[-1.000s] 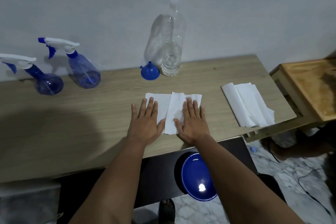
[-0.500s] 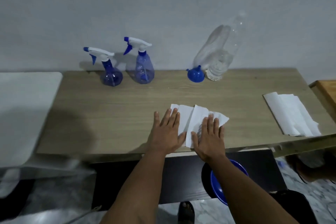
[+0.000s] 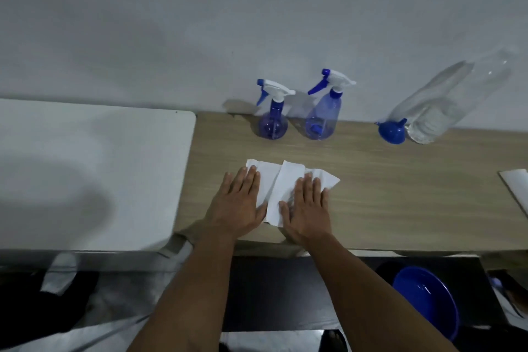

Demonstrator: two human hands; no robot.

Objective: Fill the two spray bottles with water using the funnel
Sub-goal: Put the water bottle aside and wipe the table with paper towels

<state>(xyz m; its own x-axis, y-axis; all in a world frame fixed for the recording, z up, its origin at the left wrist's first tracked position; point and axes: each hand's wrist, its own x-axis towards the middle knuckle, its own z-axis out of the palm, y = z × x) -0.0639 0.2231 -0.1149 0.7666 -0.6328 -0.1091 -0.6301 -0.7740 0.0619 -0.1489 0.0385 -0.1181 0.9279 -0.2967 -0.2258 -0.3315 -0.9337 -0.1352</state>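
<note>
L hand (image 3: pixel 238 208) flat, spread on tissue (image 3: pixel 274 183) | R hand (image 3: pixel 307 208) same | spray bottles (image 3: pixel 321 116) capped

Two capped blue spray bottles (image 3: pixel 273 111) (image 3: pixel 324 107) upright; blue funnel (image 3: pixel 391 132) inverted rightward.

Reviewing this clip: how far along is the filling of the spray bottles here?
Nothing looks filled yet. Both blue spray bottles stand capped by the wall; the blue funnel sits inverted beside the clear water bottle. The left hand and right hand lie flat on white paper towels. Uncapping, funnelling and pouring remain.
</note>
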